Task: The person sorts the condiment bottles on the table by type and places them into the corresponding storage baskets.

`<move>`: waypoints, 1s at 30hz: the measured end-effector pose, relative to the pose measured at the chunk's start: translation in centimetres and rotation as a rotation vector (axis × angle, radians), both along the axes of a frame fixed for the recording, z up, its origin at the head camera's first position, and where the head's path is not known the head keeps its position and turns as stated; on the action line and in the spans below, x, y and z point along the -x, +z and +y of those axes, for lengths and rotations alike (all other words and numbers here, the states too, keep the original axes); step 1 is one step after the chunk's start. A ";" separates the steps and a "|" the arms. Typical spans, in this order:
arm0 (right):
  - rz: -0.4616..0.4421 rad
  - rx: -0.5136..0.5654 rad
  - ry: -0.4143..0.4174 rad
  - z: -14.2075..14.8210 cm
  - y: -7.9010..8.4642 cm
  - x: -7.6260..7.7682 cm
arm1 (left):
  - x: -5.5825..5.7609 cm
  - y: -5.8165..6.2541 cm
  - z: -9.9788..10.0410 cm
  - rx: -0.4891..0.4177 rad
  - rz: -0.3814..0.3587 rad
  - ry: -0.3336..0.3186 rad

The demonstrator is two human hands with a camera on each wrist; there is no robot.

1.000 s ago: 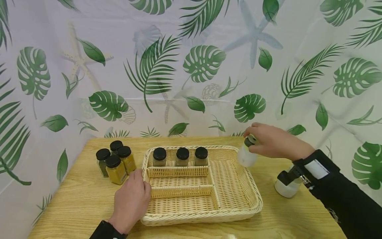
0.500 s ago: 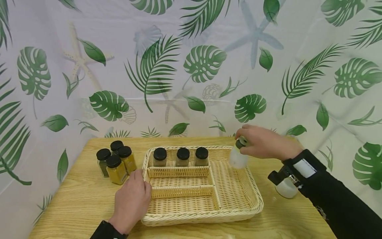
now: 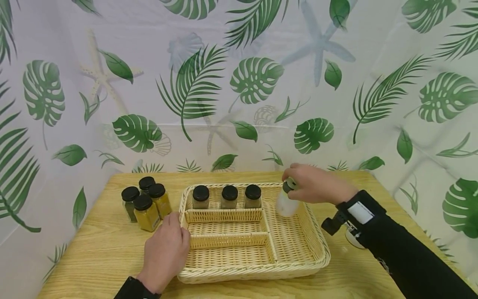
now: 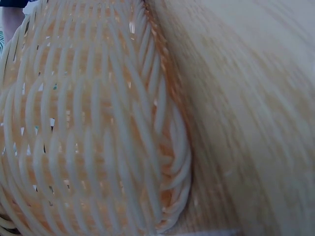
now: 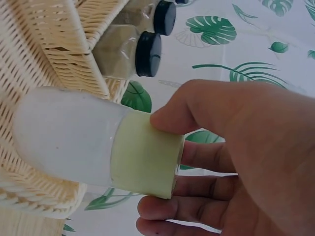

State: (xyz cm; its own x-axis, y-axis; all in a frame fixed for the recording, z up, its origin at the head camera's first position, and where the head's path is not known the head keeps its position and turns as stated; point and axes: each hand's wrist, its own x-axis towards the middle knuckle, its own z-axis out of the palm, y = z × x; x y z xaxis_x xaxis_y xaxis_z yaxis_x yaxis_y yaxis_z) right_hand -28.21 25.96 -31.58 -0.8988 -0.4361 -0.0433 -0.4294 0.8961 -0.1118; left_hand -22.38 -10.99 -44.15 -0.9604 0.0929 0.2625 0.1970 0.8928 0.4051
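White, frosted bottle (image 3: 286,206), pinched at its pale green cap (image 5: 145,155) by the right hand (image 3: 313,183), is at the basket's (image 3: 246,275) right compartment, not released yet! Long axis near upright, base down. Left hand (image 3: 166,254) grips basket's left rim. Three jars (image 3: 229,202) sit back-left inside; four jars (image 3: 147,218) left of it, pale container (image 3: 352,239) right, remain outside.

Near the right edge of the desk (image 3: 93,257), a white container (image 3: 353,240) mostly hidden behind the right sleeve (image 3: 410,253); toward the left edge, the rearmost jar (image 3: 147,182) shows little beyond its lid. Desk's front edge cut off below in the head view. Left-wrist view blurred, basket (image 4: 83,113) running out of frame; marks on the front yellow jar (image 3: 147,218) too small to read.
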 end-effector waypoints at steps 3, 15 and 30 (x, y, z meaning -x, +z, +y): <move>-0.019 -0.009 -0.002 -0.1 -0.8 0.2 | 0.0 0.0 0.0 0.001 -0.001 -0.001; 0.034 -0.016 0.030 0.0 -3.1 0.9 | -0.1 -0.2 0.0 0.005 -0.008 0.002; 0.028 -0.030 0.019 -0.2 -3.1 0.9 | 0.0 -0.3 -0.1 -0.004 0.006 -0.015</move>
